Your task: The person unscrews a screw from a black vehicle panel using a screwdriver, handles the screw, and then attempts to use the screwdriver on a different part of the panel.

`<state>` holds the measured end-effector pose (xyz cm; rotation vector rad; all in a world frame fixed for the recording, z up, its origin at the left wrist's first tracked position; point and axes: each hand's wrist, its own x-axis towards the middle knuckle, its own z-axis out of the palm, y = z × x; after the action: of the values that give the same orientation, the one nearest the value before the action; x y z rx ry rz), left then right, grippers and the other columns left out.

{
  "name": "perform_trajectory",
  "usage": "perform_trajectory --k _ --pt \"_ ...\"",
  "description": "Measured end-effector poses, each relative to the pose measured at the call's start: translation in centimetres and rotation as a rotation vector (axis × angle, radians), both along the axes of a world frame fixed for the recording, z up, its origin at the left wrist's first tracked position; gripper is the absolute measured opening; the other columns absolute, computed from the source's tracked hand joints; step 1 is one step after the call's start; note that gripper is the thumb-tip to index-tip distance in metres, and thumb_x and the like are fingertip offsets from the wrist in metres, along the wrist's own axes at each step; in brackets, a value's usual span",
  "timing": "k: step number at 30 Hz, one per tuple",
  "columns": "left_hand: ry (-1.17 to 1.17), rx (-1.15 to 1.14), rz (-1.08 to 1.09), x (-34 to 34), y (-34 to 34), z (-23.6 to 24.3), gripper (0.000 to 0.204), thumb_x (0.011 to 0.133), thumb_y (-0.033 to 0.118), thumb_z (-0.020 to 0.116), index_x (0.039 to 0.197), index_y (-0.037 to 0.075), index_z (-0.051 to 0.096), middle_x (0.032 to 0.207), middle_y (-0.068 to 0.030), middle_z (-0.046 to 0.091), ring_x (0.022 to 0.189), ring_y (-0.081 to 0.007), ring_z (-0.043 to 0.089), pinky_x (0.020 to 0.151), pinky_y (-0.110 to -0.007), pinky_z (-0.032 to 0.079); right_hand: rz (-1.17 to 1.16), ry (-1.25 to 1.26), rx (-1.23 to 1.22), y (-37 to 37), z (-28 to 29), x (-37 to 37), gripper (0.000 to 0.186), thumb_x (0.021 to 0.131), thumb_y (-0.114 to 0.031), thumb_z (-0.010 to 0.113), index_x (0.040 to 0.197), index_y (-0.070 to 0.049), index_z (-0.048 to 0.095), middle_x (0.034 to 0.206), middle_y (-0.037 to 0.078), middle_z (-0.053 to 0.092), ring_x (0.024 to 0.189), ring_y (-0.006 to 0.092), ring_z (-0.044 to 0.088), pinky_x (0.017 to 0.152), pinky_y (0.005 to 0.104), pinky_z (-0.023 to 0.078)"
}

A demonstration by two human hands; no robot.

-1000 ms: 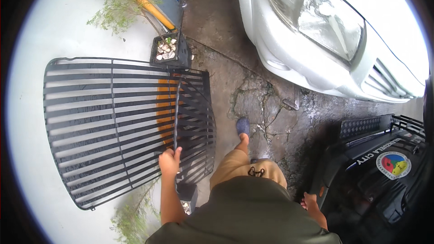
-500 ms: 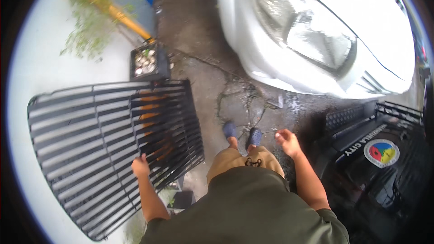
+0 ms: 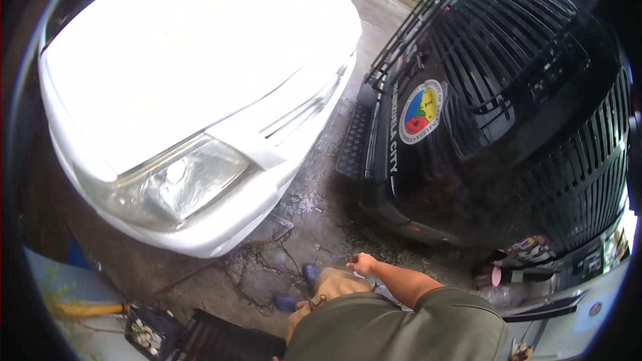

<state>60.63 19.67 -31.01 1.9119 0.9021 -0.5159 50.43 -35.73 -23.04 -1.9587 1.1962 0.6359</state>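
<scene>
My right hand [image 3: 362, 264] hangs in front of my right hip with its fingers curled in. Whether anything lies inside those fingers is hidden. It is nearest to the black vehicle [image 3: 435, 174] on the right and touches neither vehicle. A sliver of skin at the lower edge, beside the black slatted metal grille [image 3: 227, 337], seems to be my left hand [image 3: 275, 359]. Its fingers do not show. Ahead and to the left stands a white car [image 3: 194, 87], its headlight [image 3: 194, 177] facing me.
Cracked wet concrete [image 3: 261, 277] lies under my blue clogs [image 3: 311, 274]. A narrow gap runs between the two vehicles. At lower left are a black planter [image 3: 147, 331] with pale stones and a yellow pipe [image 3: 90, 309]. A pink round object [image 3: 495, 275] sits low behind the black vehicle.
My view has swung right, so the black vehicle fills the right side and the white car sits left. The grille has slid to the lower edge, and my left hand has almost left the view.
</scene>
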Motion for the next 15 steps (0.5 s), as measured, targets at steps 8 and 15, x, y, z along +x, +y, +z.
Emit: perform_trajectory --k 8,15 --pt "0.084 -0.273 -0.119 14.9 -6.1 -1.9 0.051 0.094 0.044 0.065 0.132 0.014 0.053 0.101 -0.0115 0.066 0.088 -0.0254 0.062 0.081 -0.064 0.046 -0.125 -0.178 0.101 -0.4 0.2 -5.4 0.053 0.089 -0.047 0.064 0.115 -0.001 0.068 0.103 0.019 0.071 0.099 0.03 0.067 0.09 0.0383 0.051" --pt "0.132 -0.185 -0.46 22.0 -21.0 1.4 0.039 0.093 0.042 0.067 0.086 0.003 0.065 0.073 -0.0071 0.064 0.065 -0.0168 0.06 0.059 -0.032 0.048 -0.75 0.101 0.267 -2.3 -1.5 -15.7 0.069 0.092 -0.06 0.054 0.123 0.001 0.065 0.11 0.023 0.069 0.101 0.0307 0.068 0.087 0.0436 0.053"
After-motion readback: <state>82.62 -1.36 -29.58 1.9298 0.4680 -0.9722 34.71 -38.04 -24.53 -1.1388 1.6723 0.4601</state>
